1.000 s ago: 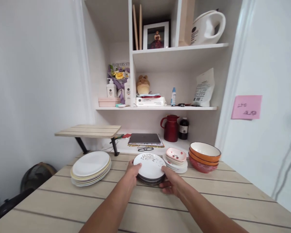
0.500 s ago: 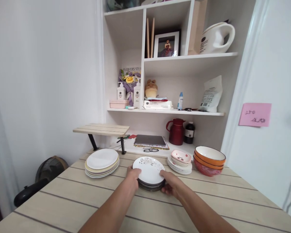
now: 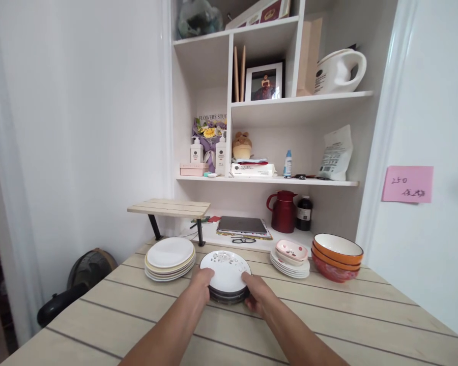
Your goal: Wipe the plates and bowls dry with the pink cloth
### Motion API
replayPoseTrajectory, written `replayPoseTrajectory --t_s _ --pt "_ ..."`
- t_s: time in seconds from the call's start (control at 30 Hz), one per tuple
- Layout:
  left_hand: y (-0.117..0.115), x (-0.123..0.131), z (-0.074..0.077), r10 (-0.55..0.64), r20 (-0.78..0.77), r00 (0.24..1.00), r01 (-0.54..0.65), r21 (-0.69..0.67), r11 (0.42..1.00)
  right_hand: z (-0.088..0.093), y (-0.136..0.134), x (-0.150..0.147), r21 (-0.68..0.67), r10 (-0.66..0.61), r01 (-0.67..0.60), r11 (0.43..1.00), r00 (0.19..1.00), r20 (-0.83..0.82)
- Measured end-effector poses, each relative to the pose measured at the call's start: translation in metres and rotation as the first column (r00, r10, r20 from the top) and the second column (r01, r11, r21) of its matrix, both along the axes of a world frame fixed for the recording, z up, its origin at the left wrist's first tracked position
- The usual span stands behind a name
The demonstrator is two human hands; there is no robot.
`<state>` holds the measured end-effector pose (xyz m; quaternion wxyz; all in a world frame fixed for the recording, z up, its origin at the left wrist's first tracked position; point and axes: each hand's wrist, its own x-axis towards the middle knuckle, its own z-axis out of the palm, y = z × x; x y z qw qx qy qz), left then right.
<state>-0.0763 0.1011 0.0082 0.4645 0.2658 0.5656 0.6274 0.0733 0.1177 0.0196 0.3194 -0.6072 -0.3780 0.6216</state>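
A stack of plates, white on top with a grey floral pattern and dark rims, is at the middle of the wooden table. My left hand grips the stack's left edge, thumb over the top plate's rim. On the right edge, my right hand holds it the same way, with fingers curled at the side and partly underneath. Whether the stack touches the table I cannot tell. To the left lies a stack of larger pale plates. Small pink bowls rest on small white plates to the right.
Nested orange and red bowls stand at the right. Behind are a small raised wooden stand, a closed laptop, glasses, a red jug and a dark bottle. Shelves rise above the table's back.
Both hands have shifted left with the plate stack, closer to the larger pale plates and farther from the small bowls. The camera view has also moved slightly.
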Motion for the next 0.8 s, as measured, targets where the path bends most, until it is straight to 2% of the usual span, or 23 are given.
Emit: replayPoseTrajectory --t_s 0.17,0.27,0.37,0.47,0.6,0.67,0.8 --pt "-0.012 -0.022 0.011 -0.003 -0.073 0.997 -0.001 -0.062 0.998 -0.001 0.006 -0.01 -0.005 0.0 0.0 1.0 1.0 -0.017" --pt "-0.032 -0.053 0.017 0.044 -0.12 0.992 -0.051 -0.057 0.997 0.0 0.012 -0.01 -0.021 0.026 -0.026 0.999 1.0 0.008" --pt "-0.056 -0.088 0.017 0.139 -0.125 0.982 -0.15 -0.083 0.985 0.001 0.017 -0.01 -0.02 0.054 -0.053 0.998 0.998 0.042" --pt "-0.073 -0.113 0.009 0.266 -0.104 0.958 -0.274 -0.066 0.96 0.001 0.02 -0.011 -0.006 0.08 -0.08 0.997 0.993 0.083" --pt "-0.082 -0.125 -0.008 0.4 -0.069 0.914 -0.4 0.019 0.916 0.003 0.023 -0.014 0.029 0.122 -0.128 0.991 0.983 0.137" --pt "-0.083 -0.124 -0.015 0.412 -0.071 0.908 -0.409 0.058 0.911 0.004 0.023 -0.015 0.042 0.13 -0.139 0.989 0.977 0.17" --pt "-0.082 -0.119 -0.022 0.35 -0.124 0.928 -0.34 0.099 0.935 0.004 0.021 -0.017 0.05 0.134 -0.149 0.988 0.967 0.217"
